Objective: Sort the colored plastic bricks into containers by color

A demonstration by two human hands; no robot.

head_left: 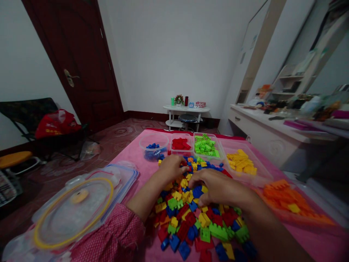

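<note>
A heap of mixed red, blue, yellow and green toy bricks (pixel 196 222) lies on the pink cloth (pixel 131 160) in front of me. My left hand (pixel 171 167) rests curled on the far part of the heap, fingertips pinched among the bricks. My right hand (pixel 215 186) lies palm down over the middle of the heap, its fingers bent onto a blue brick (pixel 196 191). What either hand holds is hidden under the fingers.
Beyond the heap stand clear tubs: blue bricks (pixel 154 148), red bricks (pixel 181 144), green bricks (pixel 206 145), yellow bricks (pixel 241 161), and orange bricks (pixel 289 202) to the right. Stacked clear lids (pixel 79 207) lie at left. A dresser (pixel 272 131) stands right, a small white table (pixel 187 109) behind.
</note>
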